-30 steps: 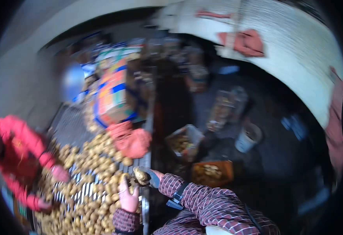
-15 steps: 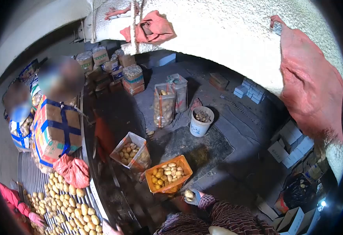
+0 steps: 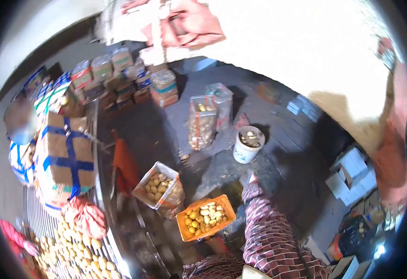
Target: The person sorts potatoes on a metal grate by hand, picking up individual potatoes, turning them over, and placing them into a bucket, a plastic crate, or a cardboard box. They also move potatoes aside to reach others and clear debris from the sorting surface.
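My right arm (image 3: 271,228), in a checked sleeve, stretches forward over the floor. At its end, my right hand (image 3: 249,178) is small and blurred, just short of the white bucket (image 3: 246,153); its fingers cannot be made out. Inside that bucket lie dark scraps and paler pieces (image 3: 250,138). Nearer to me stands an orange crate (image 3: 185,236) holding yellow potatoes (image 3: 206,216). Beside it on the left is a clear-sided bag (image 3: 173,197) with potatoes in it. My left hand is out of view.
Potatoes (image 3: 80,251) cover a roller conveyor (image 3: 40,214) at left, where a co-worker's pink sleeve and hand (image 3: 19,239) show. A taped box (image 3: 66,158) stands farther up. Filled bags (image 3: 201,128) stand mid-floor; white boxes (image 3: 352,176) lie at right.
My right hand has swung forward from beside the orange crate toward the bucket. The potato it held no longer shows in it. A bare hand at the bottom edge has left view.
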Available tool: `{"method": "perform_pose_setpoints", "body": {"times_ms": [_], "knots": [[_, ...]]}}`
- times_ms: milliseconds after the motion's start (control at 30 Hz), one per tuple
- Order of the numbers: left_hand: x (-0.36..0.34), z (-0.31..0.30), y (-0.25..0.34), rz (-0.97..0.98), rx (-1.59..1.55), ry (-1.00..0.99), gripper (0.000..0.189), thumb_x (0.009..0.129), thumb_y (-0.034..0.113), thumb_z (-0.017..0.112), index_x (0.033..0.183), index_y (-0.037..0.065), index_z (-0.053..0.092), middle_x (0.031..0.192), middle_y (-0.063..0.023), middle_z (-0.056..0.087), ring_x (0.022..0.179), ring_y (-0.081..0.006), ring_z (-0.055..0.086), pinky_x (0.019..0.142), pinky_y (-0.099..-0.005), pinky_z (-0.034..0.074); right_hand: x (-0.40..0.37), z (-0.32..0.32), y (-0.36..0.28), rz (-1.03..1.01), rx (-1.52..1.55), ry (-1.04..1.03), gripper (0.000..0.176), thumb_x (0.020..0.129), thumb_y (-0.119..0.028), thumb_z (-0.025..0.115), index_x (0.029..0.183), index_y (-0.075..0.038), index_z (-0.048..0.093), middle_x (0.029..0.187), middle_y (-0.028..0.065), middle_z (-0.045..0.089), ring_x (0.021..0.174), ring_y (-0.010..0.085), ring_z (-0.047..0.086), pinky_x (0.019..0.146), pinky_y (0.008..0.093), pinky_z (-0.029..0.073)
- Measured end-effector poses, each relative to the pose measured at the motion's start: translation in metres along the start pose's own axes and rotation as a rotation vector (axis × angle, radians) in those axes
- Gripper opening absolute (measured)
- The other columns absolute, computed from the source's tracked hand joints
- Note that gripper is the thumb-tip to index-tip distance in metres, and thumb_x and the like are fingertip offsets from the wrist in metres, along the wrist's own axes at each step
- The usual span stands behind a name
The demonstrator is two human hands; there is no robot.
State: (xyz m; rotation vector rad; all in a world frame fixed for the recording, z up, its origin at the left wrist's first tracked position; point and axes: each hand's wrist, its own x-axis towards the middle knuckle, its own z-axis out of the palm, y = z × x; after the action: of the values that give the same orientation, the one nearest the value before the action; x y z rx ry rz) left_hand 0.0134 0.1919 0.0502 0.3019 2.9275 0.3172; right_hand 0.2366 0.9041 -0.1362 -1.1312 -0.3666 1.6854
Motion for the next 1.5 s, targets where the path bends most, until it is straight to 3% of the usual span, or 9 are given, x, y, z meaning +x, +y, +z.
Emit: {"method": "perform_pose_setpoints", "body": {"times_ms": [200, 267, 300, 600, 667, 1033, 1133, 1267, 1500], "knots": [[-0.011, -0.026, 0.009, 0.17, -0.121, 0.31, 0.037, 0.074, 0.026, 0.067, 0.104, 0.005, 0.063, 0.084, -0.0182, 0.068, 0.077, -0.0368, 0.066, 0.073, -0.0439, 0.053, -0.169, 0.025, 0.192, 0.708, -0.692, -0.459, 0.049, 0.098, -0.04, 0.046, 0.133, -0.007, 0.046, 0.13, 0.0171, 0.054, 0.116, 0.0369, 0.054, 0.094, 0.0546, 0.047], [-0.006, -0.044, 0.007, 0.017, -0.169, -0.084, 0.065, 0.073, 0.029, 0.067, 0.128, 0.0, 0.05, 0.104, -0.0212, 0.061, 0.095, -0.0373, 0.06, 0.084, -0.0472, 0.048, -0.228, 0.066, 0.207, 0.748, -0.808, -0.637, 0.039, 0.096, -0.031, 0.05, 0.127, -0.007, 0.051, 0.121, 0.0179, 0.06, 0.106, 0.0357, 0.06, 0.09, 0.0521, 0.05], [-0.006, 0.005, -0.019, 0.219, -0.174, 0.29, 0.058, 0.073, 0.031, 0.067, 0.121, 0.001, 0.054, 0.098, -0.0206, 0.061, 0.092, -0.0384, 0.059, 0.082, -0.0484, 0.047, -0.261, 0.092, 0.207, 0.701, -0.882, -0.751, 0.036, 0.096, -0.028, 0.051, 0.125, -0.007, 0.053, 0.118, 0.0178, 0.062, 0.103, 0.0348, 0.062, 0.087, 0.0501, 0.052], [-0.014, 0.013, -0.042, 0.288, -0.216, 0.116, 0.072, 0.079, 0.038, 0.068, 0.136, 0.003, 0.041, 0.135, -0.0197, 0.047, 0.119, -0.0354, 0.049, 0.106, -0.0494, 0.032, -0.494, 0.223, 0.251, 0.199, -0.954, -1.557, 0.027, 0.091, -0.008, 0.058, 0.117, -0.001, 0.06, 0.105, 0.0129, 0.067, 0.091, 0.0215, 0.066, 0.079, 0.0308, 0.053], [-0.02, 0.011, -0.053, 0.344, -0.215, 0.131, 0.069, 0.08, 0.039, 0.067, 0.135, 0.004, 0.043, 0.135, -0.0186, 0.048, 0.121, -0.0328, 0.049, 0.107, -0.049, 0.032, -0.534, 0.252, 0.245, -0.753, -1.176, -1.805, 0.03, 0.079, -0.016, 0.067, 0.106, -0.003, 0.065, 0.102, 0.016, 0.065, 0.093, 0.0313, 0.064, 0.083, 0.0373, 0.051], [-0.011, 0.0, -0.083, 0.164, -0.839, -0.111, 0.05, 0.085, 0.029, 0.064, 0.132, 0.013, 0.054, 0.117, -0.0167, 0.062, 0.109, -0.034, 0.058, 0.096, -0.0402, 0.045, -0.582, 0.37, 0.369, -1.313, -1.368, -2.098, 0.052, 0.084, -0.045, 0.06, 0.12, -0.008, 0.059, 0.129, 0.0167, 0.053, 0.124, 0.0349, 0.045, 0.105, 0.0463, 0.035], [-0.004, -0.005, -0.092, -0.071, -1.119, -0.179, 0.045, 0.089, 0.029, 0.062, 0.13, 0.013, 0.057, 0.119, -0.0124, 0.065, 0.112, -0.0246, 0.06, 0.099, -0.0331, 0.043, -0.564, 0.403, 0.386, -1.269, -1.998, -2.097, 0.047, 0.085, -0.044, 0.055, 0.118, -0.012, 0.063, 0.116, 0.0168, 0.061, 0.112, 0.0328, 0.057, 0.097, 0.0466, 0.043], [0.011, -0.002, -0.107, -0.291, -1.495, -0.156, 0.042, 0.092, 0.023, 0.058, 0.129, 0.005, 0.055, 0.121, -0.0071, 0.064, 0.113, -0.0181, 0.059, 0.1, -0.0305, 0.042, -0.632, 0.46, 0.454, -1.316, -1.368, -2.094, 0.024, 0.082, -0.034, 0.059, 0.089, -0.012, 0.065, 0.091, 0.0092, 0.067, 0.088, 0.027, 0.065, 0.078, 0.0448, 0.048], [0.008, -0.047, -0.1, -0.509, -1.932, 0.193, 0.048, 0.095, 0.015, 0.054, 0.133, -0.01, 0.04, 0.125, -0.0209, 0.058, 0.114, -0.028, 0.059, 0.101, -0.0359, 0.045, -0.671, 0.491, 0.618, -1.545, -1.601, -2.221, 0.051, 0.08, -0.029, 0.066, 0.125, -0.012, 0.051, 0.113, 0.0112, 0.058, 0.104, 0.0273, 0.061, 0.089, 0.0464, 0.044]]}}
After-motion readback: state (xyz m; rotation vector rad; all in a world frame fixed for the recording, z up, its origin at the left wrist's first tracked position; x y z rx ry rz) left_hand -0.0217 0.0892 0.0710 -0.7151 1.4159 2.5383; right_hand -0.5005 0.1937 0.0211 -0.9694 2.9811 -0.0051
